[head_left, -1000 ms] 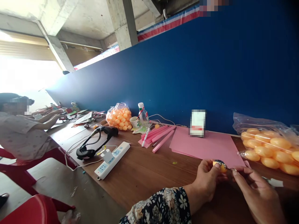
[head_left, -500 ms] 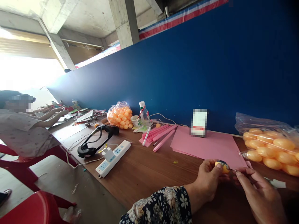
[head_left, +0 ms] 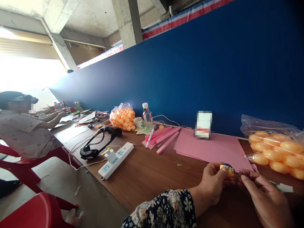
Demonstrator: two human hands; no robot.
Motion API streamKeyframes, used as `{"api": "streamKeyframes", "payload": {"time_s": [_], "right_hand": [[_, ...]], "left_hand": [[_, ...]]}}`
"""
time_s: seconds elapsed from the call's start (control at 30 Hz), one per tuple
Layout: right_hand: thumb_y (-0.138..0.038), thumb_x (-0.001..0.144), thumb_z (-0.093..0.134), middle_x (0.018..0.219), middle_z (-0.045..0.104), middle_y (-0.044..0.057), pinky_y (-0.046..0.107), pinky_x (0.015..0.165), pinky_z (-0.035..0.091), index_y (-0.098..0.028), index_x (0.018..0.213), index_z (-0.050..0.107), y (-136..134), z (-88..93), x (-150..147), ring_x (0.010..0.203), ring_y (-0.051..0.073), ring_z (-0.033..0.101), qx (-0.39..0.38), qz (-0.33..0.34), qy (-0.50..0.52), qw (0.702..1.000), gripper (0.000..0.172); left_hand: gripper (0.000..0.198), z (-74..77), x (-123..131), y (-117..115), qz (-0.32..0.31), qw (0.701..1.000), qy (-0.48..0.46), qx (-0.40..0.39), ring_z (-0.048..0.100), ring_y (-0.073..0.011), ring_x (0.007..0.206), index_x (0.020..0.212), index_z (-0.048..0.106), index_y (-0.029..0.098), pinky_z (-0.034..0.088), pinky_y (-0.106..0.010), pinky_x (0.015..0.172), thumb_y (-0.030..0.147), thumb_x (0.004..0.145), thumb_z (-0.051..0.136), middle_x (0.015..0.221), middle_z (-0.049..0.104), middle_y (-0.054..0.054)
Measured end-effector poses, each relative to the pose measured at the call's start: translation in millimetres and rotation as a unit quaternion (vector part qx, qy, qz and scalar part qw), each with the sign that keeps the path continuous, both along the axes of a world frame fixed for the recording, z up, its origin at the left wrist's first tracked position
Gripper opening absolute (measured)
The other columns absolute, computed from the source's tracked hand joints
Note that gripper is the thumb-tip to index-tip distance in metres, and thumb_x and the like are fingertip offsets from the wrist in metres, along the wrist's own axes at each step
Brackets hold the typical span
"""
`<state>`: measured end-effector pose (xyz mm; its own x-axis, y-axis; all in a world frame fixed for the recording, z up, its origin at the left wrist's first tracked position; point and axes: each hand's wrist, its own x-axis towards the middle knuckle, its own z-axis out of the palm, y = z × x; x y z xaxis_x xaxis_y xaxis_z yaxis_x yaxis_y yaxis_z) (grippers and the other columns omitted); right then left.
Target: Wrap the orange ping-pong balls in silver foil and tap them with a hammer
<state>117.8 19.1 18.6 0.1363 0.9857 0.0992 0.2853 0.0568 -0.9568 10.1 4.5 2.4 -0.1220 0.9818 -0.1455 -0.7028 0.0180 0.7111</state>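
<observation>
My left hand (head_left: 215, 182) is closed around a small orange ball (head_left: 230, 172) whose top carries a dark band with silvery beads or trim. Just to its right, my right hand (head_left: 267, 191) pinches with thumb and forefinger; a tiny dark tip shows there, too small to name. Both hands are held over the brown table near its right side. Pink paper sheets (head_left: 209, 147) lie just beyond them. A clear plastic bag of orange balls (head_left: 277, 152) rests to the right of the sheets.
On the table are a white power strip (head_left: 116, 161), a black headset (head_left: 99, 144), rolled pink paper (head_left: 163, 136), a white marker (head_left: 149, 138), a bottle (head_left: 147, 115), a paper cup (head_left: 138, 123) and another ball bag (head_left: 123, 117). A co-worker (head_left: 26, 129) sits left. A blue partition (head_left: 190, 69) stands behind.
The view has shifted very slightly. My hands stay in nearly the same pose around the ball. At the left, the co-worker's arms and foot have moved a little.
</observation>
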Motion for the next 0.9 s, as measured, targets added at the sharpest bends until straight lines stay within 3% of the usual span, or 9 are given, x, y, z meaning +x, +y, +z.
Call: {"api": "streamKeyframes", "payload": {"time_s": [0.33,0.9], "right_hand": [[-0.050,0.062,0.053,0.065,0.066,0.006,0.035,0.053,0.048,-0.021,0.079,0.059,3.1,-3.8,4.8,0.053,0.023,0.060,0.037,0.014,-0.079,0.996,0.033],[-0.048,0.063,0.052,0.066,0.065,0.006,0.034,0.060,0.049,-0.021,0.083,0.060,1.7,-8.4,5.9,0.061,0.025,0.062,0.058,0.010,-0.125,0.990,0.035]], "left_hand": [[0.048,6.1,-0.8,-3.0,0.004,1.000,-0.001,-0.009,0.057,-0.0103,0.058,0.089,0.056,0.010,0.045,-0.025,0.060,0.041,0.056,0.073,0.078,0.061,-0.006],[0.048,0.4,-0.9,-0.4,-0.001,1.000,0.002,0.001,0.060,-0.0116,0.059,0.091,0.055,0.010,0.047,-0.025,0.059,0.042,0.058,0.072,0.078,0.062,-0.006]]}}
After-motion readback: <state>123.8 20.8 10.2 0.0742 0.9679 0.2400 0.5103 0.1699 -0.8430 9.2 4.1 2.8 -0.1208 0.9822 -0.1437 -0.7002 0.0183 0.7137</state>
